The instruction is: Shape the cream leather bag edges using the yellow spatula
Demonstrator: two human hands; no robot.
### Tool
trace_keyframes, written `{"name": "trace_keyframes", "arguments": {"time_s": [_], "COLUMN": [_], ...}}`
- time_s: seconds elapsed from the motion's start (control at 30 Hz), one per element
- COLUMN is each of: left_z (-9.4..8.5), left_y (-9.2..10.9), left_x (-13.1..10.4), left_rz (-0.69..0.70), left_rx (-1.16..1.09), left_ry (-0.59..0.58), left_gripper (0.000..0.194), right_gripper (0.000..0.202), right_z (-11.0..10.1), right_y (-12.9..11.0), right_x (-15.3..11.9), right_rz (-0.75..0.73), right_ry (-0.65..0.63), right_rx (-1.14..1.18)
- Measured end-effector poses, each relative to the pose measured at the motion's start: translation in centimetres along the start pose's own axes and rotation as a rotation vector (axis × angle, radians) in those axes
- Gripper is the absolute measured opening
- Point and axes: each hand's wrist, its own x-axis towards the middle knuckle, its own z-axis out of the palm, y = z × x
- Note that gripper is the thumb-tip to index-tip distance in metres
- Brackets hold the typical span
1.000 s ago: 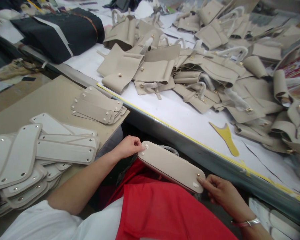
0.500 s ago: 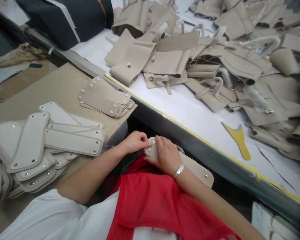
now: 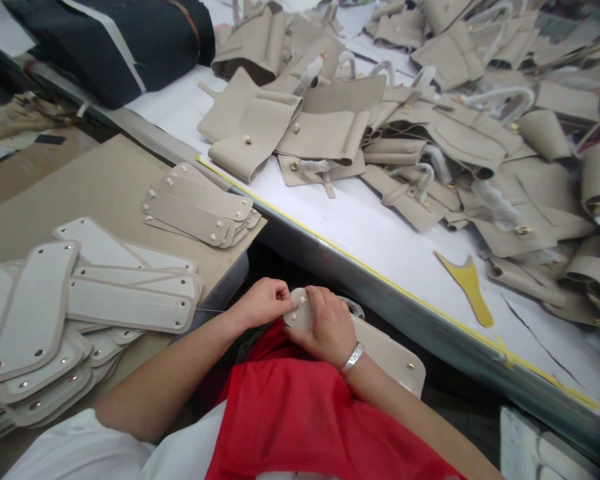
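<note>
My right hand (image 3: 327, 328), with a silver bracelet at the wrist, is wrapped round a beige panel (image 3: 296, 323) with a rounded end. Two pale-covered studs show on that end. My left hand (image 3: 266, 304) is closed in a pinch at the panel's left edge, beside the studs; whatever lies between its fingertips is too small to make out. A thin thread (image 3: 211, 310) shows behind the left wrist. Beyond my right hand lies a larger beige piece (image 3: 390, 353) with a gold stud; whether it joins the held panel is hidden.
Pale-backed panels (image 3: 130, 303) with metal studs are piled on the board at left, near a smaller stack of beige panels (image 3: 195, 203). Many beige bag parts (image 3: 420, 133) cover the white table behind its yellow-taped edge. A yellow forked piece (image 3: 467, 287) and a black roll (image 3: 115, 47) lie there too.
The view has shifted slightly, so the surroundings sit a little lower and further left. Both hands stay at the panel, with the left still pinched at its edge.
</note>
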Motion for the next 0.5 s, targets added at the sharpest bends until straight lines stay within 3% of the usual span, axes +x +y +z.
{"name": "trace_keyframes", "arguments": {"time_s": [0.5], "left_z": [0.10], "left_y": [0.59], "left_x": [-0.36], "left_rz": [0.054], "left_rx": [0.180], "left_ry": [0.042], "left_gripper": [0.027], "right_gripper": [0.069], "right_z": [-0.15], "right_y": [-0.25], "right_x": [0.05], "right_rz": [-0.005], "right_ry": [-0.011], "right_rx": [0.001]}}
